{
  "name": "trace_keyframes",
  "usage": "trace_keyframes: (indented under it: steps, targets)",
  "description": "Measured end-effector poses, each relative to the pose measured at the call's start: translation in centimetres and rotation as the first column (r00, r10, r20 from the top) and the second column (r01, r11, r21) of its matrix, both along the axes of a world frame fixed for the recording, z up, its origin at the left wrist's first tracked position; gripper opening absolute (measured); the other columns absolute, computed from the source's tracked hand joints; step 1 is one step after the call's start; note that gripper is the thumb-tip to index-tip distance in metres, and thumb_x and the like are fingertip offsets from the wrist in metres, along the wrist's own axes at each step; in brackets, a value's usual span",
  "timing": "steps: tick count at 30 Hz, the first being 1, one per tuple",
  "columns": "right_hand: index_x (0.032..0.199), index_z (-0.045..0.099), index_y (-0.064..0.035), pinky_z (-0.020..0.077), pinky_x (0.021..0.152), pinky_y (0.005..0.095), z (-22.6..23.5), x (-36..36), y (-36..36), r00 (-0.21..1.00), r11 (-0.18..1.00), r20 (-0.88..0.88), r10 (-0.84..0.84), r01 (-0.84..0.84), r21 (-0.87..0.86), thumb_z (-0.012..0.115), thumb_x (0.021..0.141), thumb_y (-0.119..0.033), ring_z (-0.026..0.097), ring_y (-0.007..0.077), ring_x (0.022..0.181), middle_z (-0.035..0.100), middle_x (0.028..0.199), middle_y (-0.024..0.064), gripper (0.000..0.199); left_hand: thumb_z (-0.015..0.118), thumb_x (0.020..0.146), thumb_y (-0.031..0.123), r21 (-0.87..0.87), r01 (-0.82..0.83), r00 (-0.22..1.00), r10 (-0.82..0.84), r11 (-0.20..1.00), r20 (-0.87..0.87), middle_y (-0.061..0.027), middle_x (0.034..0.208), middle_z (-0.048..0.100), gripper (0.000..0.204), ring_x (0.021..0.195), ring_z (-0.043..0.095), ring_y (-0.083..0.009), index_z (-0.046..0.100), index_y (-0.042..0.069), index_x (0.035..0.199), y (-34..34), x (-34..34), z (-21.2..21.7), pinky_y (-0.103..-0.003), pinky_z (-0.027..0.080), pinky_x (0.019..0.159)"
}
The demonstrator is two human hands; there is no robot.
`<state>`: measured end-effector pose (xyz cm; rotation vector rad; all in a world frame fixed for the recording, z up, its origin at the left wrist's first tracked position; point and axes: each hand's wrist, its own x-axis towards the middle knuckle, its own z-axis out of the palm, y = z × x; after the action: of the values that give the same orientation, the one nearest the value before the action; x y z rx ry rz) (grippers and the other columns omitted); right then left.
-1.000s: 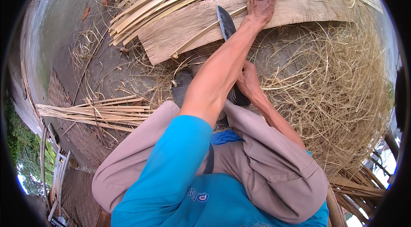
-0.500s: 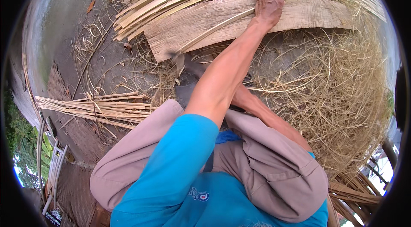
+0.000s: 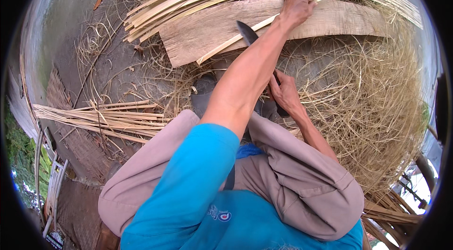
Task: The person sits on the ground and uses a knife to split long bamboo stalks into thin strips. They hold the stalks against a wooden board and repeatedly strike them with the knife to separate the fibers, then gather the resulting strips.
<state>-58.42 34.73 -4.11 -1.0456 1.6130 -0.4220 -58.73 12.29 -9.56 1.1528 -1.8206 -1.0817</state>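
Observation:
My left hand (image 3: pixel 298 8) is closed round a thin pale bamboo strip (image 3: pixel 222 51), pressing it across a flat wooden board (image 3: pixel 207 28). The strip's near end sticks out at the board's lower left edge, and its far end runs up to the right. My right hand (image 3: pixel 286 92) grips a knife (image 3: pixel 247 32), the handle partly in view below the fingers. The dark blade points up and left, its tip against or just over the strip; I cannot tell whether they touch. My left forearm crosses over the knife and hides its middle.
Long split strips (image 3: pixel 198 0) lie in a bundle behind the board. A heap of fine curly shavings (image 3: pixel 368 104) spreads at the right. Shorter strips (image 3: pixel 108 118) lie beside my left knee, and more strips (image 3: pixel 391 214) sit at the lower right.
The knife has moved from the strip's near end up and right along it. My right hand has come out from behind my left forearm. My left hand stays on the strip.

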Motion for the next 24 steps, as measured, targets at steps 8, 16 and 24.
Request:
trace_keyframes:
  steps: [8,16,24]
  targets:
    - [0.098,0.065,0.0061,0.0486,0.055,0.0402,-1.2,1.3,1.2,0.975,0.983,0.135,-0.174,0.164,0.085,0.055,0.104,-0.024,0.062,0.0206,0.054,0.061,0.063,0.0175,0.032,0.061,0.1,0.021,0.01,0.083,0.994,-0.084,0.996,0.069,-0.003,0.083,0.075,0.02,0.097,0.069,-0.0225,0.074,0.016,0.086,-0.7,-0.2,0.2,-0.072,0.006,0.12]
    - [0.108,0.067,0.0055,0.0521,0.07,0.0504,-2.5,2.6,1.5,0.981,0.983,0.128,0.145,-0.129,-0.132,0.054,0.098,-0.018,0.065,0.0517,0.076,0.066,0.086,0.0333,0.028,0.059,0.103,0.031,0.041,0.055,0.991,-0.06,0.998,0.121,-0.0019,0.066,0.069,0.03,0.093,0.069,-0.0182,0.075,0.014,0.122,0.0,-0.1,-1.1,-0.06,0.016,0.117]
    - [0.098,0.068,0.0043,0.0525,0.06,0.0425,-3.2,3.6,3.2,0.966,0.933,0.114,0.23,-0.186,-0.31,0.057,0.098,-0.019,0.068,0.0308,0.062,0.068,0.073,0.0218,0.026,0.056,0.102,0.019,-0.035,0.117,0.971,-0.107,0.992,0.212,-0.0057,0.067,0.066,0.023,0.084,0.069,-0.0274,0.073,0.01,0.089,-0.2,-0.2,1.0,-0.069,0.018,0.116]
